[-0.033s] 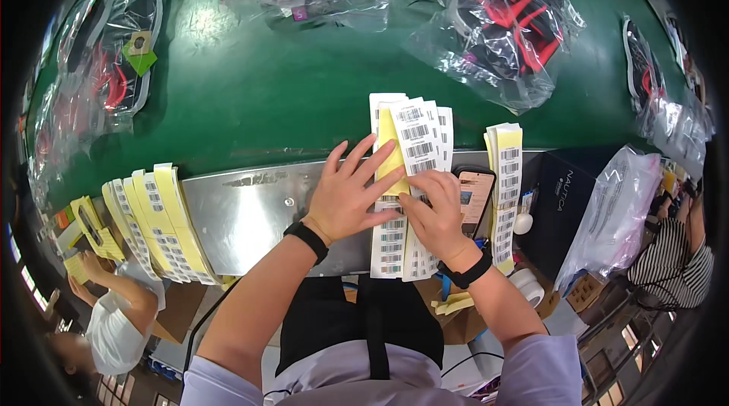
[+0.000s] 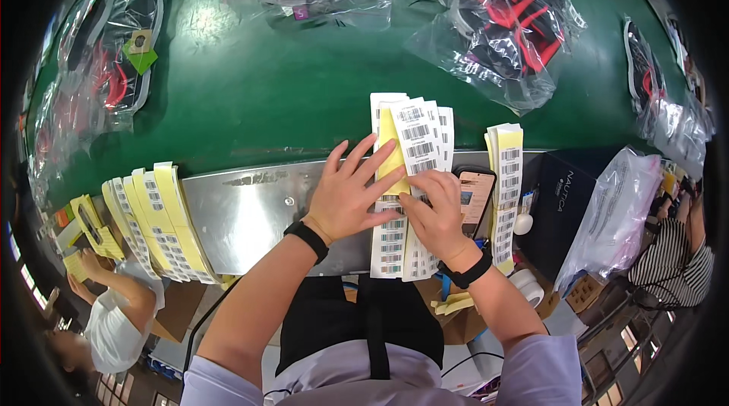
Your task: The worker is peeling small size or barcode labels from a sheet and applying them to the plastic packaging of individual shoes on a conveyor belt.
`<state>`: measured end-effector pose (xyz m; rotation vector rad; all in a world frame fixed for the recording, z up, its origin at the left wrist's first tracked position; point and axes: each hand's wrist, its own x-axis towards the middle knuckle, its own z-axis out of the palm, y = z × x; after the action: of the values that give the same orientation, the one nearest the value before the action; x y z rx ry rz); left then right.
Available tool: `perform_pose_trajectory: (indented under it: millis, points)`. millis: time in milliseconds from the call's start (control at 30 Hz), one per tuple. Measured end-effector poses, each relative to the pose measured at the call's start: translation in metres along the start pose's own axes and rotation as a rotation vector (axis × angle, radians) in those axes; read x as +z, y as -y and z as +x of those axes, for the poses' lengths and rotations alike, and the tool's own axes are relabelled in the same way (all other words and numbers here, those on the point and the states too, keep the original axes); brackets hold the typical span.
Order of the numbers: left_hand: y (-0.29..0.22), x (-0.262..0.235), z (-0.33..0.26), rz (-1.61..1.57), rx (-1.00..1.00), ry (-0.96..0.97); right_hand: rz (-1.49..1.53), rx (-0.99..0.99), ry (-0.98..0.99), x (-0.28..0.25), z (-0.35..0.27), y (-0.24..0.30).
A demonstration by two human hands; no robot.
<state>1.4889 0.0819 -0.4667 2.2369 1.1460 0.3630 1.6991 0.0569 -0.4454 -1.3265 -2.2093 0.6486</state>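
Observation:
A stack of barcode label strips (image 2: 391, 243), white with some yellow backing, lies across the metal ledge and reaches onto the green surface. My left hand (image 2: 345, 193) rests on its left side, fingers spread over a bare yellow strip (image 2: 389, 133). On the right side of the stack, my right hand (image 2: 437, 212) has its fingers bent and its thumb near the edge of a white label strip (image 2: 416, 133). Its fingertips press on that strip close to my left fingertips. Just right of my right hand lies a phone (image 2: 474, 197) with a lit screen.
More label strips stand left (image 2: 163, 224) and right (image 2: 505, 193) on the metal ledge (image 2: 243, 216). Bagged black-and-red shoes (image 2: 509, 26) lie on the green surface (image 2: 266, 87). A dark box (image 2: 566, 201) with plastic bags (image 2: 611, 216) is at right. Another person (image 2: 121, 322) works at lower left.

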Motion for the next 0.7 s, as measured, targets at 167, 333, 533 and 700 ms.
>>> perform_pose_trajectory:
  millis: [167, 333, 533, 700]
  points:
    - [-0.0005, 0.0008, -0.0002, -0.004, -0.014, -0.001, 0.014, -0.010, -0.005, 0.0017, -0.0014, -0.0001]
    - [-0.0009, 0.0018, -0.0004, 0.007, -0.026, 0.016, 0.027, -0.016, -0.009, 0.0009, -0.0047, -0.0023]
    - [-0.0031, -0.0007, 0.0028, 0.028, -0.041, 0.031, -0.037, 0.003, -0.003, 0.0044, -0.0058, 0.0009]
    - [-0.0053, 0.0000, 0.0048, 0.037, -0.051, 0.027, -0.013, -0.030, 0.006, 0.0012, -0.0065, -0.0018]
